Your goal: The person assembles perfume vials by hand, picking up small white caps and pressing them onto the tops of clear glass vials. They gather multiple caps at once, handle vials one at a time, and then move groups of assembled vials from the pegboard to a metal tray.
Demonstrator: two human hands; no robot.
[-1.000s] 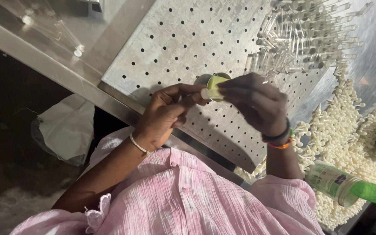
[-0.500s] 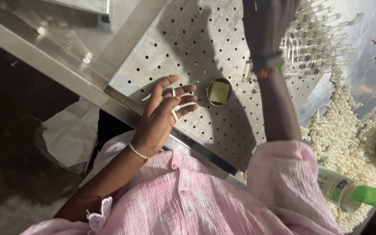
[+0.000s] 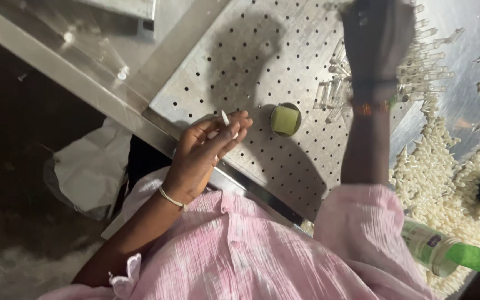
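Left hand (image 3: 209,147) pinches white stick (image 3: 226,119) (fingers curled); right hand (image 3: 376,33) blurred over clear tubes (image 3: 334,91), grip unclear

Perforated metal table (image 3: 284,166), heap of small white pieces (image 3: 445,183) at right, green-capped bottle (image 3: 445,253) lying bottom right, crumpled white bag (image 3: 93,166) on dark floor at left.
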